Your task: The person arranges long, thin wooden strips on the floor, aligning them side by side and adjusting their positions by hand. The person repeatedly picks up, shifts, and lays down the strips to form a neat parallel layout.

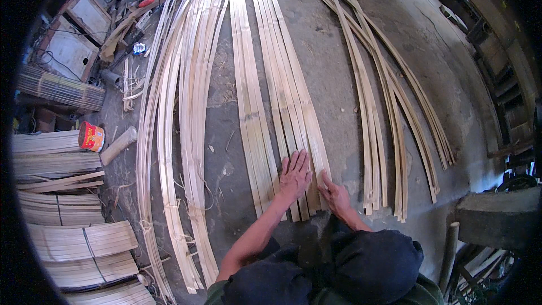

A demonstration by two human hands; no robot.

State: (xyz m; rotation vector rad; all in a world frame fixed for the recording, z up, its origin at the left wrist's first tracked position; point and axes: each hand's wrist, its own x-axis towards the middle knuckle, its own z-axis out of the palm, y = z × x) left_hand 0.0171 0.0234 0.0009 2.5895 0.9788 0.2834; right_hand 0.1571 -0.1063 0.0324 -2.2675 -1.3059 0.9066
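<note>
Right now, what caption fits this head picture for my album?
Both hands press flat on bamboo strips laid along the floor.

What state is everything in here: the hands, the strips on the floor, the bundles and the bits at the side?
Left hand: open, flat on the middle bamboo strips.
Right hand: open, fingers pressing the same group's near ends.
Left bamboo strips: lying loose, curved.
Right bamboo strips: lying flat, crossing far off.
Tied bundles: stacked, bound.
Red can: lying on its side.
</note>
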